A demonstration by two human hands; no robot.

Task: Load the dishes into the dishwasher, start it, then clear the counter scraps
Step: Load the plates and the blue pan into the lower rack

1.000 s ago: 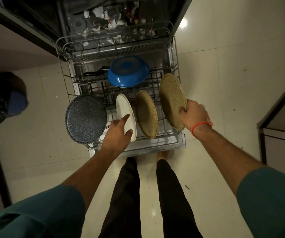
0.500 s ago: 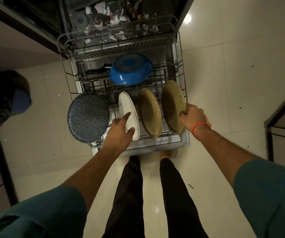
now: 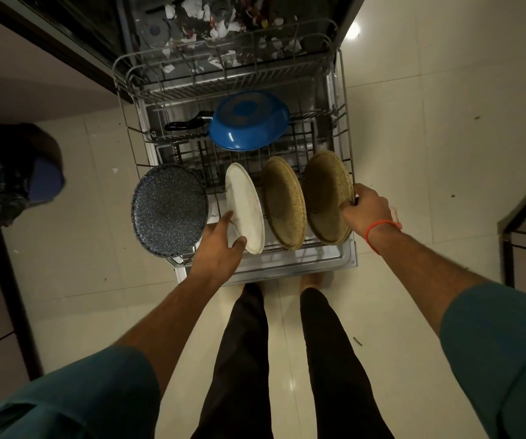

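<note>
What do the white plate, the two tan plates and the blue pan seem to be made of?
White plate: probably ceramic or melamine; smooth, plain.
Tan plates: perhaps speckled stoneware or fibre composite; matte, grainy.
Blue pan: likely enamelled or coated metal; glossy sheen, black handle.

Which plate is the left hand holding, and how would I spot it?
Find the pulled-out lower rack of the open dishwasher. Four round dishes stand on edge along its near side. The left hand grips the white plate, second from left, the only plain white one.
</note>
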